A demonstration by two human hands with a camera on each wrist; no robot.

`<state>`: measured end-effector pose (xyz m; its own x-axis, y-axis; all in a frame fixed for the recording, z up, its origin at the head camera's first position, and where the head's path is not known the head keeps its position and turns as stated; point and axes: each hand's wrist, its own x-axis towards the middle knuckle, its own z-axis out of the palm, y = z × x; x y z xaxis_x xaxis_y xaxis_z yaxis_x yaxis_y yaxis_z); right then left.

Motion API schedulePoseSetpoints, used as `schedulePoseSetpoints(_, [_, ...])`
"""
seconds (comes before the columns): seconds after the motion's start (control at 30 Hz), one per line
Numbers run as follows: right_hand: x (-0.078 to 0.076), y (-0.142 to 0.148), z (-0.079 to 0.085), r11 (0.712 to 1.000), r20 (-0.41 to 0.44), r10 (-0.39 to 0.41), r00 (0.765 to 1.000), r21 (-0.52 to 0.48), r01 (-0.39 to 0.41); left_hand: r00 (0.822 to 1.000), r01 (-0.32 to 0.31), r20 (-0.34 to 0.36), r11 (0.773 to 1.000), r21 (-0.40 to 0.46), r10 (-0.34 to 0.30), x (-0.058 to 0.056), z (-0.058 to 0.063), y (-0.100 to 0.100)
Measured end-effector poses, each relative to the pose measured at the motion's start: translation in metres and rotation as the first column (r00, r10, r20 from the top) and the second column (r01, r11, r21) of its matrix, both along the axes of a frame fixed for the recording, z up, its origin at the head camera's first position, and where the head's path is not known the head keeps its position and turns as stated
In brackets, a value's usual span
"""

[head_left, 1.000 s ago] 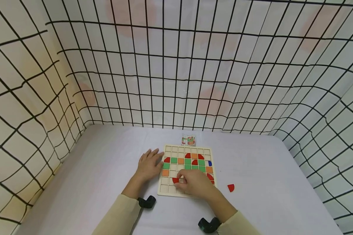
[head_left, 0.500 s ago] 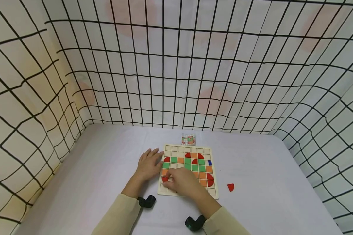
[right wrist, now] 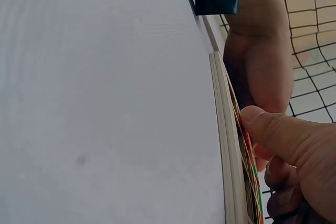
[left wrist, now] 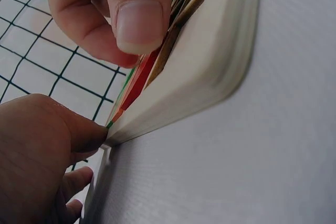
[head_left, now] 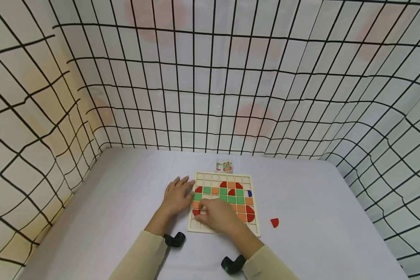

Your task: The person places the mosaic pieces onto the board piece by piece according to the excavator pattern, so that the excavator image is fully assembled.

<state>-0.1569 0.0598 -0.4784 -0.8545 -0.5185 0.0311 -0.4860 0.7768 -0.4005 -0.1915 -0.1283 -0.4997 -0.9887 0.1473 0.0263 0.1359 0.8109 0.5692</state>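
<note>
A pale grid board [head_left: 199, 228] lies on the white table with green and orange squares and red quarter-circles set in its cells. Over its lower left part, my right hand [head_left: 218, 216] has thumb and forefinger curled at a red quarter-circle piece [head_left: 195, 212], which sits in a cell by the left edge. The left wrist view shows the thumb [left wrist: 139, 22] of that hand close above a red piece. My left hand [head_left: 176, 197] lies with fingers spread on the table, its thumb against the board's left edge. The right palm covers some middle cells.
One loose red quarter-circle [head_left: 274, 223] lies right of the board. A small pattern card [head_left: 224, 166] stands behind it. A blue piece [head_left: 250, 193] sits at the right edge. Black wire mesh [head_left: 213, 93] surrounds the table at the back and sides.
My right hand has carried the red quarter-circle leftward across the board to the left column, then stayed almost still. The left hand keeps its place.
</note>
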Motion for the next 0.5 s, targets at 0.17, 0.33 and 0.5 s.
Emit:
schedulePoseSetpoints(0.17, [0.001,0.010,0.000,0.997,0.047,-0.054,0.997,-0.046,0.056,1.000,0.002,-0.005,1.000,0.002,-0.002,0.001,0.002,0.000])
schedulePoseSetpoints(0.33, [0.004,0.027,0.002,0.986,0.153,-0.110,0.982,-0.111,0.127,1.000,-0.003,-0.004,1.000,0.001,0.003,0.002,0.003,0.001])
schedulePoseSetpoints(0.5, [0.008,0.050,0.005,0.967,0.218,-0.133,0.967,-0.186,0.175,1.000,-0.009,-0.003,1.000,0.012,0.009,0.002,0.002,0.002])
